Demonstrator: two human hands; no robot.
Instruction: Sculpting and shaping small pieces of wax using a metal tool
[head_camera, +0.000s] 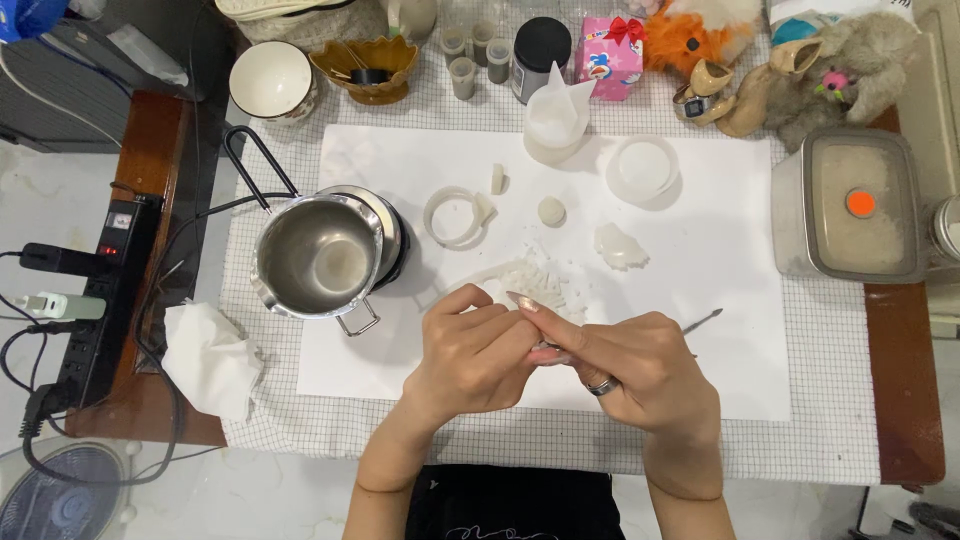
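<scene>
While the left hand (470, 350) pinches a small white wax piece (520, 300), the right hand (630, 365) grips a thin metal tool (703, 321) pointing toward two o'clock; the wax looks light and brittle, best held by its edges.

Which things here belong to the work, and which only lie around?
In use: left hand, right hand, metal tool, white flakes, steel pot.
Lying about: soft toys, pink box, tissue.

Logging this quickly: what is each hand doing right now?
Left hand: closed, fingers pinched; what it holds cannot be told.
Right hand: closed on a thin metal tool.
</scene>
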